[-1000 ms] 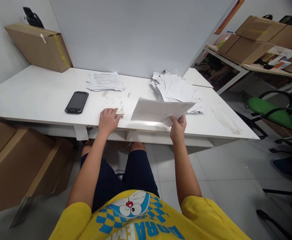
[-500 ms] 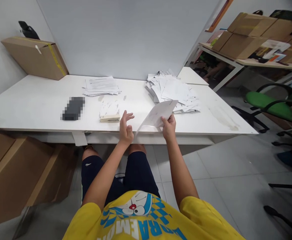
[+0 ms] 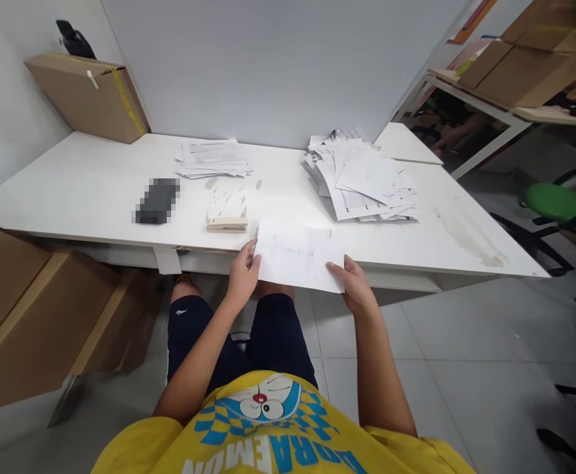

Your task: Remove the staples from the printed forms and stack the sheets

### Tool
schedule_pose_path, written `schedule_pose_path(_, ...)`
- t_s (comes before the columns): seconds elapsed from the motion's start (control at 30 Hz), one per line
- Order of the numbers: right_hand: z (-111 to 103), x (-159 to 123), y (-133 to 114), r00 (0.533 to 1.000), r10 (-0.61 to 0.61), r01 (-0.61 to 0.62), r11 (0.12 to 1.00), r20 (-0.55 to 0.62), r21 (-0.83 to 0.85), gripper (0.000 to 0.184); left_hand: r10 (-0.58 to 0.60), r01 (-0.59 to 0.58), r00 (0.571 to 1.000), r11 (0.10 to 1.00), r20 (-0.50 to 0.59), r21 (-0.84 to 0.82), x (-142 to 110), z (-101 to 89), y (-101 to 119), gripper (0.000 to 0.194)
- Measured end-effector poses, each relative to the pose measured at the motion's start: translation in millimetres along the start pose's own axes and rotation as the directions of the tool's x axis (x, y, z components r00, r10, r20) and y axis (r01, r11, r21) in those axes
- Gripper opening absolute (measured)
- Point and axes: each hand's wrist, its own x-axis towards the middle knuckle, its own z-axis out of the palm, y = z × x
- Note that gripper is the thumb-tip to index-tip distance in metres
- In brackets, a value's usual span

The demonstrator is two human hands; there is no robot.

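Between my two hands a printed sheet of paper (image 3: 300, 255) is stretched out flat at the table's front edge. My left hand (image 3: 244, 271) pinches its left edge, and my right hand (image 3: 355, 282) grips the right edge with the thumb on top. Just beyond my left hand lies a cream-coloured stapler (image 3: 227, 225). A messy pile of papers (image 3: 361, 178) spreads over the table behind the sheet, to the right. Farther left sits a smaller, neater stack of papers (image 3: 213, 158).
A dark pixelated object (image 3: 158, 201) lies on the white table (image 3: 95, 197). One cardboard box (image 3: 87, 99) leans in the back left corner, and open cardboard boxes (image 3: 35, 303) stand below on the left. A green chair (image 3: 564, 207) is at the right.
My left hand has closed on the sheet's left edge. The sheet has swung from tilted in my right hand to flat between both hands. The view has shifted slightly.
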Motion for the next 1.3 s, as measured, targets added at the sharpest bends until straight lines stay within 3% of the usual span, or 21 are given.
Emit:
schedule_pose_path(0.23, 14.8, -7.4, 1.0, 0.999, -0.001, 0.001, 1.0, 0.042, -0.015, 0.055, -0.133, 0.132, 0.991, 0.984, 0.001, -0.123, -4.2, -18.4, -12.3, 0.059)
schedule_pose_path(0.5, 27.0, 1.7, -7.1, 0.995, 0.016, -0.019, 1.0, 0.1, 0.025, 0.058, -0.232, 0.221, 0.972, 0.946, -0.023, -0.236, -7.3, -36.1, -9.6, 0.063)
schedule_pose_path(0.9, 26.2, 2.4, 0.0, 0.999, 0.026, -0.029, 0.997, 0.041, 0.067, 0.058, -0.253, 0.249, 0.967, 0.922, 0.022, -0.297, -16.8, -30.7, -8.9, 0.068)
schedule_pose_path(1.17, 35.5, -1.6, -6.4, 0.996, 0.038, -0.05, 0.986, 0.079, 0.156, 0.055, -0.221, 0.204, 0.975, 0.92, -0.013, -0.334, -16.9, -31.3, -12.2, 0.072)
schedule_pose_path(1.3, 28.3, -6.5, 1.4, 1.0, 0.027, -0.029, 0.983, 0.012, 0.181, 0.063, -0.225, 0.21, 0.974, 0.92, -0.005, -0.331, -14.4, -28.7, -10.7, 0.073)
